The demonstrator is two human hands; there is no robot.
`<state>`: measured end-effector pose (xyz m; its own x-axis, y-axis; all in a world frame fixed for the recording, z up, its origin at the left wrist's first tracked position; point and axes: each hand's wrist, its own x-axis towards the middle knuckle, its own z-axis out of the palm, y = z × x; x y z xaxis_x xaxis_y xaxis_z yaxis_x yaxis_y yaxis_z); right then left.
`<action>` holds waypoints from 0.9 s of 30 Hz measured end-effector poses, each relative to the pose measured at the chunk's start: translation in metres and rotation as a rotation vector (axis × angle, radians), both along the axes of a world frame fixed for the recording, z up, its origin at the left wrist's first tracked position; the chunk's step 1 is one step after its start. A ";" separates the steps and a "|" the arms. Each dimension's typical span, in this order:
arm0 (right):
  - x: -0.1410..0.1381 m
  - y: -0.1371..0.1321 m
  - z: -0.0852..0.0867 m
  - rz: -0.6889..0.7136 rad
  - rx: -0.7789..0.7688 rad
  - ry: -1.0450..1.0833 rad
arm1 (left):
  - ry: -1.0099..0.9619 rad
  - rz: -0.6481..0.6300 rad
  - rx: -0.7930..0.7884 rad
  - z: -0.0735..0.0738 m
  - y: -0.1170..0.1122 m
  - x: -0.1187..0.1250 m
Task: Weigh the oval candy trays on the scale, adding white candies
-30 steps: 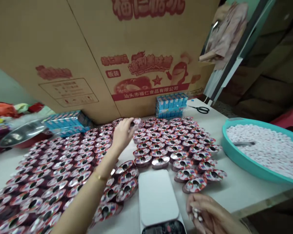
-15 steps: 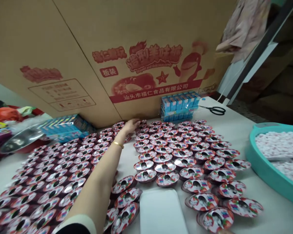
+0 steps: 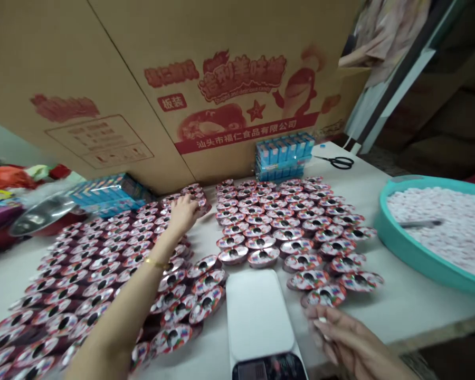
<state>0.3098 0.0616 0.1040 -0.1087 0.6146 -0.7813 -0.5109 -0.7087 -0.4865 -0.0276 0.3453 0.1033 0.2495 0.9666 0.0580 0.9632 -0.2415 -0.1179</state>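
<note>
My left hand point(image 3: 185, 212) reaches far out over the rows of oval foil-lidded cups point(image 3: 103, 266), its fingers apart and slightly bent above the cups by the gap between the two groups. Whether its fingertips touch a cup is hard to see. At the lower right, my right hand point(image 3: 346, 338) pinches a small white piece point(image 3: 322, 320) between thumb and fingers, just in front of the nearest cup point(image 3: 325, 295) of the right group. Each lid carries a red and white print with a dark round spot in it. Between the groups lies a white digital scale point(image 3: 259, 316).
A turquoise basin point(image 3: 391, 232) full of small white pieces stands at the right, with a dark-handled tool point(image 3: 421, 224) in it. Black scissors point(image 3: 340, 162), blue packs point(image 3: 283, 158), more blue packs point(image 3: 106, 195) and a metal bowl point(image 3: 43, 214) lie before a big cardboard box point(image 3: 237, 31).
My left hand has drawn back and left from the far end of the right group. My right hand has come into view from the lower edge. The view has tilted down and shifted right.
</note>
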 end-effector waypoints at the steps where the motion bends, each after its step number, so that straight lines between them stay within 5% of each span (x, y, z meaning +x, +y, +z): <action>1: 0.002 -0.002 0.000 0.013 0.027 -0.017 | -0.026 -0.049 0.001 0.010 -0.015 0.005; 5: 0.008 -0.009 -0.001 0.125 0.148 -0.028 | -0.181 -0.246 -0.046 0.052 -0.098 0.038; 8: 0.002 -0.015 -0.001 0.265 0.217 0.027 | -0.259 -0.343 -0.171 0.061 -0.161 0.073; 11: -0.008 -0.019 0.003 0.339 0.265 0.042 | -0.269 -0.449 -0.257 0.042 -0.201 0.099; 16: -0.010 -0.018 0.010 0.338 0.294 0.006 | -0.256 -0.476 -0.260 0.016 -0.217 0.105; 22: -0.003 -0.004 0.016 0.464 0.378 -0.180 | -0.574 -0.323 -0.045 0.019 -0.255 0.065; 27: -0.013 0.020 0.031 0.548 0.531 -0.316 | -0.706 -0.100 -0.057 -0.030 -0.310 0.023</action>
